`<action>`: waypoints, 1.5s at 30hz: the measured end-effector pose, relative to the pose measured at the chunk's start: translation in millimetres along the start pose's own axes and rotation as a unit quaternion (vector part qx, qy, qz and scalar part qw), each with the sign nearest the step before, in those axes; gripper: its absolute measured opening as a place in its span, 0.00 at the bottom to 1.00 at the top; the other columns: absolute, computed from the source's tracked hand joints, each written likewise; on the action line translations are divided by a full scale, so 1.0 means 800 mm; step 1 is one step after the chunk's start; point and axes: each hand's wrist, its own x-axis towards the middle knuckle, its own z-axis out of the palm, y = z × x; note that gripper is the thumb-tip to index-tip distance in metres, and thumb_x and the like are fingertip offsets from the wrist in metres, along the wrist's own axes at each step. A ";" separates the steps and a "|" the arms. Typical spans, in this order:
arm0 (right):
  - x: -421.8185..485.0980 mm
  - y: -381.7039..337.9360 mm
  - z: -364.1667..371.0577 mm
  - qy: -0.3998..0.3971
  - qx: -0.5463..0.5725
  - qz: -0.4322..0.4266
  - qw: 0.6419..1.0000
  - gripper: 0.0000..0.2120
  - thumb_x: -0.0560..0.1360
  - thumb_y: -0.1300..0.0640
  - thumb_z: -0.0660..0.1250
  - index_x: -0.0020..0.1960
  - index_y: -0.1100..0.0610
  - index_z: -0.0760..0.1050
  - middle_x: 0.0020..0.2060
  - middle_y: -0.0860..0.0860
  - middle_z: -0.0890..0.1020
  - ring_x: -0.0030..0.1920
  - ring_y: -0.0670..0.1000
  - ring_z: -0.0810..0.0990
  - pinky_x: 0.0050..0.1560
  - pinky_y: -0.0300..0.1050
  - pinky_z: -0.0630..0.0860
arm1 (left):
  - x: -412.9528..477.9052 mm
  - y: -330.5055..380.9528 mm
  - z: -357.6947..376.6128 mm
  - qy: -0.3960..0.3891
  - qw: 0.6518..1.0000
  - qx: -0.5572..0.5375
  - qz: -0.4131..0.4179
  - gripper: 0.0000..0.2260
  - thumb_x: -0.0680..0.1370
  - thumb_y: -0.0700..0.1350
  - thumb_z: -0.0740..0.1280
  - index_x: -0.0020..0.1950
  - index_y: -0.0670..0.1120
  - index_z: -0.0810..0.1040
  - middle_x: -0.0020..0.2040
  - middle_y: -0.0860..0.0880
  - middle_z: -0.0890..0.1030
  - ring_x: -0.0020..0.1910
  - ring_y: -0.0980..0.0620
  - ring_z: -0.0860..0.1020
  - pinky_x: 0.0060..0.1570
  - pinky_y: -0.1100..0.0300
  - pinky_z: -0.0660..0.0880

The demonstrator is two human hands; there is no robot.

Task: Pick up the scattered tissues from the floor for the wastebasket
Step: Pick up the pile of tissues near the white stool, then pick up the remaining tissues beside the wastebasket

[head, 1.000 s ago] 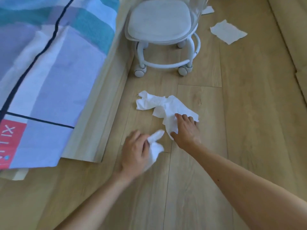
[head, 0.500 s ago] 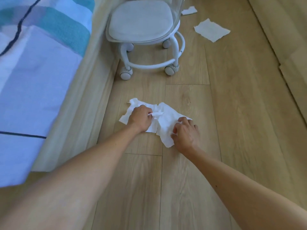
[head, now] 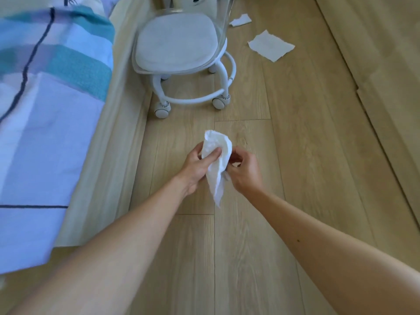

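1. Since half a second ago, both hands are lifting the crumpled tissue (head: 217, 164) off the wooden floor (head: 295, 155), where it was lying spread out.
2. Left hand (head: 196, 165) is pinching the tissue's upper part between thumb and fingers; its tail is hanging down between the two hands.
3. Right hand (head: 244, 172) is curling closed against the tissue's right edge, gripping it too.
4. Progress is looking partial: a flat tissue (head: 270, 46) and a smaller scrap (head: 241, 20) are lying well apart, beyond the wheeled stool (head: 179, 44).
5. No wastebasket is showing.
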 end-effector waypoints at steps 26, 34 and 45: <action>0.143 -0.440 -0.394 0.179 -0.041 0.149 0.972 0.19 0.73 0.66 0.68 0.62 0.53 0.74 0.52 0.48 0.77 0.52 0.48 0.77 0.57 0.48 0.76 | -0.022 0.600 0.228 0.071 0.967 0.230 0.084 0.18 0.73 0.49 0.73 0.61 0.50 0.77 0.54 0.51 0.84 0.54 0.50 0.82 0.55 0.50 0.80; 0.277 -0.470 -0.452 0.110 -0.080 0.167 0.976 0.21 0.74 0.64 0.69 0.64 0.52 0.72 0.54 0.47 0.76 0.54 0.47 0.76 0.57 0.43 0.75 | 0.064 0.684 0.234 0.137 0.964 0.212 0.086 0.14 0.72 0.48 0.74 0.54 0.59 0.76 0.50 0.58 0.83 0.50 0.62 0.82 0.46 0.66 0.76; 0.512 -0.455 -0.382 -0.022 -0.185 0.181 0.966 0.17 0.71 0.62 0.66 0.58 0.51 0.70 0.52 0.45 0.74 0.51 0.47 0.75 0.41 0.38 0.70 | 0.233 0.742 0.122 0.241 0.956 0.162 0.050 0.14 0.72 0.46 0.74 0.54 0.58 0.76 0.46 0.63 0.83 0.48 0.67 0.81 0.40 0.74 0.74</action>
